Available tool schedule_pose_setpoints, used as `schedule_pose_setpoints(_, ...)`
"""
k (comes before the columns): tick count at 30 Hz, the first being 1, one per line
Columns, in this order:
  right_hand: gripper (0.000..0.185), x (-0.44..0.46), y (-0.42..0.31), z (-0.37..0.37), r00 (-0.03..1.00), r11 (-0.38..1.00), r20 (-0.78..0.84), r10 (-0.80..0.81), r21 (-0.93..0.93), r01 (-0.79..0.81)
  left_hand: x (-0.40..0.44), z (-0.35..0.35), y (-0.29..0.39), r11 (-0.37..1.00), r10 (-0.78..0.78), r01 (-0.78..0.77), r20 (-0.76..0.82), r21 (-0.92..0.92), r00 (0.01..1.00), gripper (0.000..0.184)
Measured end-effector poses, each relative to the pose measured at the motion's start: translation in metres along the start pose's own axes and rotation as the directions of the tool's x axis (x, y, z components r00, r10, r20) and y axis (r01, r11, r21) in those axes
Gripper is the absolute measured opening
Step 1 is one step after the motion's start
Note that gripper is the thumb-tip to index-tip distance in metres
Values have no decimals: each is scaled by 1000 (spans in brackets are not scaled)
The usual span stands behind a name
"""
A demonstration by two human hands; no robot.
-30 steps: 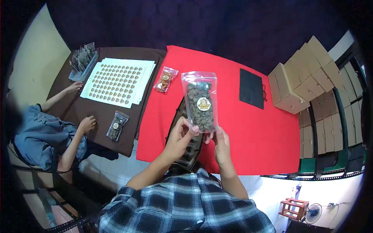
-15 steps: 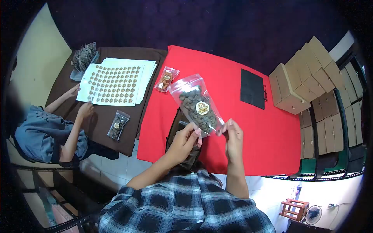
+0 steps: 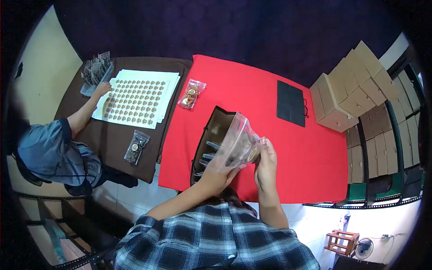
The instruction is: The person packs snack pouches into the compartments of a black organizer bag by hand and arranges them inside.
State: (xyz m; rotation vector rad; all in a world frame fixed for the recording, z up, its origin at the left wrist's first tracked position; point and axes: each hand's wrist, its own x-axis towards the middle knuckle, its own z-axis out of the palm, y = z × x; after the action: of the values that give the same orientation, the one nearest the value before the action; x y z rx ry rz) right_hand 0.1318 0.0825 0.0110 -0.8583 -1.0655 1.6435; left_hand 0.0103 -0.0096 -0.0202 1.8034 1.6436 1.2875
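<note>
Both my hands hold a clear zip pouch of dark pieces, tilted so its round gold label is seen edge-on. My left hand is closed on its lower left side, with the fingers partly hidden beneath. At the right edge, my right hand pinches the plastic between thumb and fingers. Just left of the pouch, partly behind it, lies an open dark shopping bag with brown inner walls. Several clear packets show inside that bag.
A pouch of orange-brown pieces and a folded black bag lie on the red table. Cardboard boxes stand right. At left, a co-worker's hand is over sticker sheets, near a pouch and a filled tub.
The pouch has turned from label-up to tilted, and my left hand has slid lower beneath it. The shopping bag shows more now. The co-worker's hand moved up toward the tub.
</note>
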Motion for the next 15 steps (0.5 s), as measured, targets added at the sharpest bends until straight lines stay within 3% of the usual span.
schedule_pose_setpoints(3, 26, 4, -1, 2, 993, 998, -100, -62, 15, 63, 3, -8, 4, 994, 98, -101, 82, 32, 992, 28)
schedule_pose_setpoints(5, 27, 9, -5, 4, 978, 993, -184, -100, 42, 110, 8, -14, 7, 991, -99, 120, 267, -63, 959, 28)
schedule_pose_setpoints(6, 27, 14, -7, -9, 979, 990, -149, -137, 11, 141, 3, -4, -9, 993, 101, -98, 36, -62, 994, 30)
schedule_pose_setpoints(7, 28, 16, -18, -12, 981, 991, -142, -130, 23, 135, 5, -7, -9, 928, -10, 29, 52, -371, 999, 33)
schedule_pose_setpoints(8, 31, 13, -34, -15, 984, 999, -179, -3, 38, 10, 9, -12, -7, 754, -110, 150, 102, -640, 989, 36)
schedule_pose_setpoints(9, 35, 8, -53, -10, 969, 992, -215, 125, 56, -116, 11, -16, -8, 490, -186, 252, 182, -834, 966, 40)
schedule_pose_setpoints(10, 37, 20, -38, -35, 988, 847, 118, 95, 512, -142, 12, -18, -15, 412, -165, 238, 185, -880, 969, 48)
schedule_pose_setpoints(11, 40, 31, -23, -60, 897, 522, 438, 54, 754, -399, 14, -20, -18, 285, -189, 253, 204, -925, 960, 47)
schedule_pose_setpoints(13, 41, 36, -24, -62, 805, 472, 593, -1, 710, -523, 19, -22, -21, 19, -219, 270, 259, -963, 941, 46)
schedule_pose_setpoints(14, 41, 35, -19, -58, 973, 916, 220, 65, 374, -145, 17, -18, -24, -71, -235, 267, 276, -961, 932, 46)
schedule_pose_setpoints(15, 42, 34, -16, -49, 979, 964, -142, -143, -245, 106, 18, -17, -22, -150, -255, 270, 301, -951, 919, 46)
